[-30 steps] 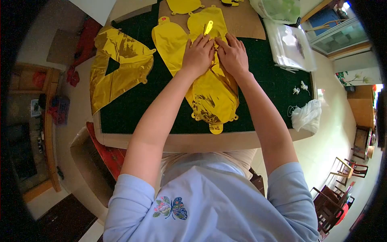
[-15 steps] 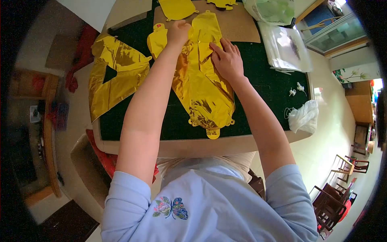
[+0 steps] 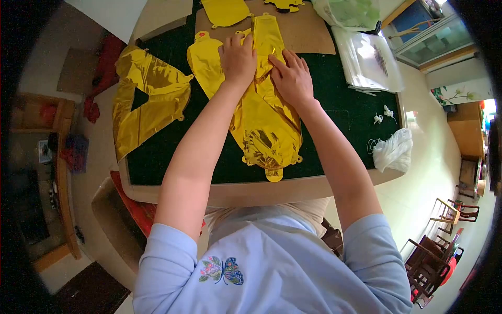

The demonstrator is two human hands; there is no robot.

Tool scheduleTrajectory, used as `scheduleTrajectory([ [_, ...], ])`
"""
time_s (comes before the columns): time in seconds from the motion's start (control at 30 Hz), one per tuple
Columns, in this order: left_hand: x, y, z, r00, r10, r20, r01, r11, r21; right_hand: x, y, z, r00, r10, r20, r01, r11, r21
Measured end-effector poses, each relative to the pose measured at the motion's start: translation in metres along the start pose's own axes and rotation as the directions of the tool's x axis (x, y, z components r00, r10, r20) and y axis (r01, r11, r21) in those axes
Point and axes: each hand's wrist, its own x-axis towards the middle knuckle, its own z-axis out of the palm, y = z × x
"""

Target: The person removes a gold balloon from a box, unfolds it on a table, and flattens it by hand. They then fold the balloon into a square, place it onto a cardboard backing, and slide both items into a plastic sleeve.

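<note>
A flat gold foil balloon [image 3: 272, 118] lies on the dark green table mat in front of me, its rounded, crinkled end with small tabs nearest my body. My left hand [image 3: 238, 60] rests on its upper left part, fingers apart and pointing away from me. On the right edge of the same foil lies my right hand [image 3: 294, 78], its fingers spread. Neither hand holds anything that shows. To the left is another gold foil balloon [image 3: 128, 112], triangular with a dark opening. A gold foil piece [image 3: 226, 11] sits beyond my left hand.
Brown cardboard [image 3: 314, 36] lies at the far side, with a small gold piece [image 3: 286, 4]. At the right are a clear plastic bag stack [image 3: 366, 57], a green and white bag [image 3: 350, 13], small white string bits [image 3: 388, 112] and a white string bundle [image 3: 395, 150].
My left hand has moved right and slightly toward me, its fingers now spread on the foil. The foil's left lobe lies flatter and wider. My right hand has barely moved.
</note>
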Motion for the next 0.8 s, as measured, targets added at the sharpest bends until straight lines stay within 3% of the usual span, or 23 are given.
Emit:
scheduleTrajectory([
  [0.2, -0.006, 0.009, 0.018, 0.989, 0.128, 0.071, -0.131, 0.991, 0.036, 0.001, -0.002, -0.002, 1.0, -0.003, -0.006, 0.003, 1.0, -0.005],
  [0.4, -0.016, 0.015, 0.017, 0.931, 0.004, 0.365, -0.024, 0.998, 0.05, 0.002, -0.004, -0.006, 0.999, 0.007, 0.035, -0.006, 1.0, -0.024],
  [0.6, -0.019, 0.014, 0.021, 0.938, -0.026, 0.346, 0.022, 1.0, 0.014, 0.003, 0.004, 0.001, 0.998, 0.018, 0.064, -0.019, 1.0, 0.014],
  [0.7, -0.019, 0.016, 0.017, 0.932, -0.023, 0.361, 0.021, 1.0, 0.009, 0.019, 0.001, -0.002, 0.998, 0.059, -0.005, -0.059, 0.998, 0.022],
  [0.8, -0.02, 0.016, 0.019, 0.938, -0.023, 0.347, 0.018, 1.0, 0.017, 0.029, 0.006, 0.016, 0.999, 0.046, -0.007, -0.046, 0.995, -0.084],
])
